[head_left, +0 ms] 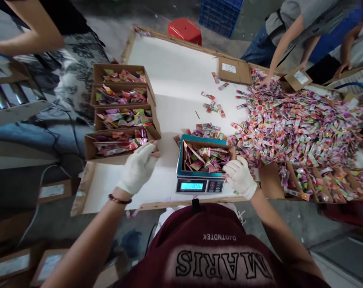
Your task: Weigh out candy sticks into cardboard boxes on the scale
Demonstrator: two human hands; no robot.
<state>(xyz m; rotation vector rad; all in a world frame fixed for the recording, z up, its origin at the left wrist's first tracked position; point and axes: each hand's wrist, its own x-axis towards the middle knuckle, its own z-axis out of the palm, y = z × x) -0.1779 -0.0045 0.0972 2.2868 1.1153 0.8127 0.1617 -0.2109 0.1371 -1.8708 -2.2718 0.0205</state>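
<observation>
A digital scale (200, 185) with a lit display stands in front of me, bearing a cardboard box (185, 169) filled with small colourful sachets (206, 157). My right hand (240, 177), in a white glove with bare fingertips, is curled at the front right corner of this box. My left hand (138, 167), gloved the same way, hovers by the right end of the nearest filled box (109, 159) on the left. Its fingers are partly stretched, with nothing visible between them.
Several sachet-filled boxes (153, 108) form a column at the left. A large heap of loose sachets (295, 128) covers the right of the white table (175, 80). More filled boxes (310, 184) line the right front edge. Co-workers' hands (265, 82) reach in across the table.
</observation>
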